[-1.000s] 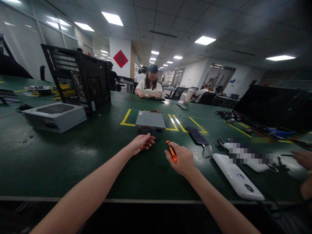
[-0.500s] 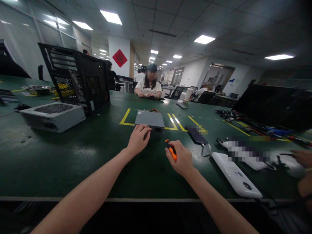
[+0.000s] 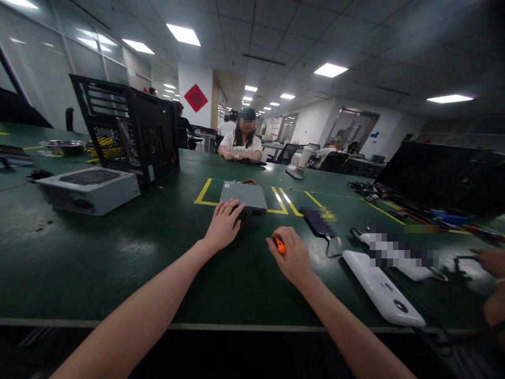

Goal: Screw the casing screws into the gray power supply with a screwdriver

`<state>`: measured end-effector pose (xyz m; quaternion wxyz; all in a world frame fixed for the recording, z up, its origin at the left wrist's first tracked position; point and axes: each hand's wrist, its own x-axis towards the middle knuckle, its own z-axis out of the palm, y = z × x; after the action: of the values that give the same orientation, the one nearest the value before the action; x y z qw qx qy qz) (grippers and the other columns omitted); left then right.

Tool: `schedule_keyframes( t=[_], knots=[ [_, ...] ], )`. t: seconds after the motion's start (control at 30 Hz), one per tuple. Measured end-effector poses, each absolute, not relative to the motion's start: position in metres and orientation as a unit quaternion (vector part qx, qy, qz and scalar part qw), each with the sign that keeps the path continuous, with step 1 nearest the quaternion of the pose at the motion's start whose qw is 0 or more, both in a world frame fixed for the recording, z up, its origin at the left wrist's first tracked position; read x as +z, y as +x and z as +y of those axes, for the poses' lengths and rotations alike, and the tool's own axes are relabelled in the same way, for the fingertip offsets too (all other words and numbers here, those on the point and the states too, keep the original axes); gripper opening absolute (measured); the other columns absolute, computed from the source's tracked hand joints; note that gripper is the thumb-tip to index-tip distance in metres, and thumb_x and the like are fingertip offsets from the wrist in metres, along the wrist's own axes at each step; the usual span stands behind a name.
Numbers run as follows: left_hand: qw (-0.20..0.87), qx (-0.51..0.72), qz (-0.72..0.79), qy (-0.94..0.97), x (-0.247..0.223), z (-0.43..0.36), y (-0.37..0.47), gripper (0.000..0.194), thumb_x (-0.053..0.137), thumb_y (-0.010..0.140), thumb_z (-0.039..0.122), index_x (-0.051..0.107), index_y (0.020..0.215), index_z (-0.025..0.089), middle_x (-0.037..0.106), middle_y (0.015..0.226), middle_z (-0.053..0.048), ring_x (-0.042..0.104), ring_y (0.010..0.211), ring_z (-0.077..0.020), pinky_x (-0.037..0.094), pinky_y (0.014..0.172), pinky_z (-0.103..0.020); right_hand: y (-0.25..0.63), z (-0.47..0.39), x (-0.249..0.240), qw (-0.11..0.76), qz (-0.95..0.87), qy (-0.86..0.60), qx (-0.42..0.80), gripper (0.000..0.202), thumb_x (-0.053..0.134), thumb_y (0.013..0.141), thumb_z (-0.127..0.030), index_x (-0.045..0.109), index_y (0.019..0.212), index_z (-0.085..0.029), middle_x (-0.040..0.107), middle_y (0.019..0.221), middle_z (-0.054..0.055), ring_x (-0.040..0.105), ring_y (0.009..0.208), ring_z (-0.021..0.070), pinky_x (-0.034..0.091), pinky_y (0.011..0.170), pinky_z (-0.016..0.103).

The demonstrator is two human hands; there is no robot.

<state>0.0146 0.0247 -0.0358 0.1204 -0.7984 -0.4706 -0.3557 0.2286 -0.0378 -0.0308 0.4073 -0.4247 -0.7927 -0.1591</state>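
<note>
A small grey metal power supply unit [image 3: 246, 195] lies on the green table in front of me, inside a yellow tape outline. Its power socket is on the side facing me, and coloured cables show behind it. My left hand [image 3: 224, 223] rests at its front left edge, fingers stretched out onto the casing. To the right and nearer me, my right hand [image 3: 292, 255] is closed around an orange and black screwdriver [image 3: 279, 245]. The screwdriver is apart from the unit, and its shaft is hardly visible.
A larger power supply [image 3: 90, 192] and a black computer case [image 3: 130, 131] stand at left, with a metal bowl [image 3: 63, 146] behind. Phones, a white power bank [image 3: 382, 287] and a dark monitor [image 3: 442, 179] are at right. Someone's hand [image 3: 491, 260] shows at the right edge.
My right hand has turned the screwdriver and drawn its tip away from the power supply's front. My left fingers have straightened out on the casing.
</note>
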Motion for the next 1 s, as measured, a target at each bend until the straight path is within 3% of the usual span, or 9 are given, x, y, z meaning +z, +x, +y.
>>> schedule_keyframes(
  t=[0.23, 0.53, 1.0],
  knots=[
    [0.118, -0.356, -0.468, -0.8, -0.0368, 0.0247, 0.0138, 0.048, 0.045, 0.082, 0.018, 0.043, 0.13, 0.021, 0.041, 0.136, -0.008, 0.03, 0.13, -0.0235, 0.019, 0.111, -0.045, 0.2327, -0.0341, -0.0347, 0.452, -0.803, -0.364, -0.134, 0.002, 0.049, 0.087, -0.019, 0.051, 0.086, -0.021, 0.064, 0.087, 0.004, 0.061, 0.081, 0.0141, 0.05, 0.074, 0.028],
    [0.114, -0.353, -0.466, -0.804, -0.0363, 0.0244, 0.0119, 0.05, 0.046, 0.081, 0.017, 0.042, 0.131, 0.02, 0.04, 0.137, -0.009, 0.03, 0.13, -0.0238, 0.018, 0.111, -0.045, 0.2373, -0.0404, -0.0265, 0.5, -0.793, -0.299, -0.178, 0.014, 0.053, 0.083, -0.011, 0.055, 0.094, -0.02, 0.066, 0.096, 0.007, 0.063, 0.088, 0.0156, 0.053, 0.078, 0.031],
    [0.105, -0.353, -0.465, -0.805, -0.0359, 0.0233, 0.0121, 0.05, 0.045, 0.081, 0.017, 0.042, 0.131, 0.021, 0.04, 0.137, -0.009, 0.029, 0.131, -0.0246, 0.018, 0.111, -0.046, 0.2319, -0.0348, -0.0285, 0.472, -0.812, -0.279, -0.2, 0.013, 0.053, 0.083, -0.015, 0.058, 0.094, -0.021, 0.067, 0.097, 0.008, 0.064, 0.09, 0.0176, 0.055, 0.077, 0.033]
  ],
)
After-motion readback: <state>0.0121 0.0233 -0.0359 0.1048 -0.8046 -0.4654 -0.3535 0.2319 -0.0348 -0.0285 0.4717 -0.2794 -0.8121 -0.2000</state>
